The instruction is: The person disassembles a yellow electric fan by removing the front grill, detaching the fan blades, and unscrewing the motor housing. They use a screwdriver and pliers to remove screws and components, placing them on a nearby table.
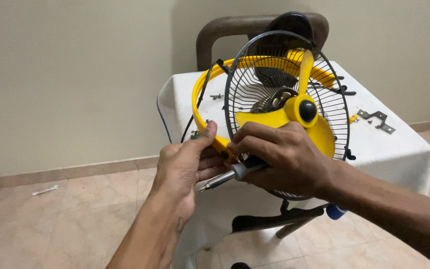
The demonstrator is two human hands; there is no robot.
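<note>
The left hand (185, 162) is closed on the yellow ring (198, 107) of the fan (279, 107), thumb on its outer edge. The right hand (282, 157) grips the lower rim of the wire guard (240, 74) and also holds a screwdriver (222, 179). The fan stands near the front edge of the white-covered worktop (399, 149); a metal bracket (378, 119) lies well apart, and open floor (75, 219) is at the left.
</note>
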